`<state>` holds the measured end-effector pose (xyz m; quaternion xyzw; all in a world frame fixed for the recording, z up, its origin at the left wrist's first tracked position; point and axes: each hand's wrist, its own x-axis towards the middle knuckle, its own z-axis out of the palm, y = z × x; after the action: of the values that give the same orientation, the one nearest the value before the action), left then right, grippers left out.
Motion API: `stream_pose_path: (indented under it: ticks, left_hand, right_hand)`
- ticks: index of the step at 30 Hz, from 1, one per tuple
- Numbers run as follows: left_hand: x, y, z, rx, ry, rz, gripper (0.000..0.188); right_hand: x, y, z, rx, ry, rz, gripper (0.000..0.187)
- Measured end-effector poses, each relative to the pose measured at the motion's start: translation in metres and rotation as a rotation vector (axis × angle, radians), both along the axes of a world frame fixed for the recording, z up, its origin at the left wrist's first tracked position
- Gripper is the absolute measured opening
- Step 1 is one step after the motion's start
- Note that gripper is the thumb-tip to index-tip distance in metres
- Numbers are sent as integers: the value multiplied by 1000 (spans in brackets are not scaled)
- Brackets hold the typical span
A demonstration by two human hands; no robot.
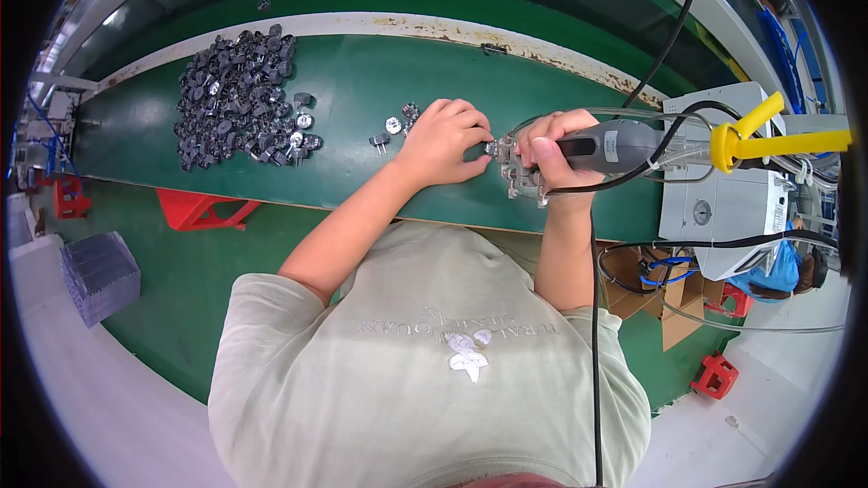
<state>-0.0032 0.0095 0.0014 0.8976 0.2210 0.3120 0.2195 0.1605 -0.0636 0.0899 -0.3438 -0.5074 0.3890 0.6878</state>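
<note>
Small dark plug part [490, 148] is at the tool's front end, just above the counter [344, 72], pinched between thumb and fingertips of the left hand [445, 146]; contact with the tip is too small to confirm. Hands: left is closed to a narrow pinch on that part, right [554, 160] is wrapped around the grey power tool [637, 137], thumb over the front, clear guide piece [523, 183] ahead of the grip. Looks mid-cycle on one unit. Just past the left hand, a few loose parts: one with a pale face up [393, 125], one lying with prongs out [380, 140], at least one more partly behind the fingers. Well to the left, a big heap [237, 95] of the same kind, some strays at its right edge. By count most sit in the heap; can't tell whether heap or small group is the finished side, so no percent done. Containers: no tray or bin under the parts, they lie straight on the counter. Lower down at right, an open cardboard box [684, 321] with a blue cable [669, 262] at its top; rest of its inside unclear. Far left on the floor, a blue-grey box [99, 276], contents not readable.
</note>
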Motion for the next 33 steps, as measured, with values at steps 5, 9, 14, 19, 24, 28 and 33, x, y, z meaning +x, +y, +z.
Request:
stream_pose_path:
  ticks: [5,9,14,19,24,28,33]
  left_hand:
    - [-1,0,0,7,1,1,23]
    - [-1,-1,0,34,1,10,22]
    - [1,-2,-2,26,20,-11,21]
    - [-1,0,0,-7,25,-32,18]
    - [-2,0,11,-32,110,-51,16]
    - [-8,21,27,-46,233,-116,19]
    - [6,123,40,81,231,215,20]
  right_hand:
    - [-3,0,-2,2,17,-8,23]
    - [-7,-2,1,-40,22,-5,23]
    - [-6,-3,-13,-53,-137,-58,21]
    - [-14,-5,-17,-87,-284,-147,27]
    - [-8,-8,12,3,-11,-61,27]
    - [-1,-13,39,91,30,-127,26]
    - [1,-12,24,32,55,-178,27]
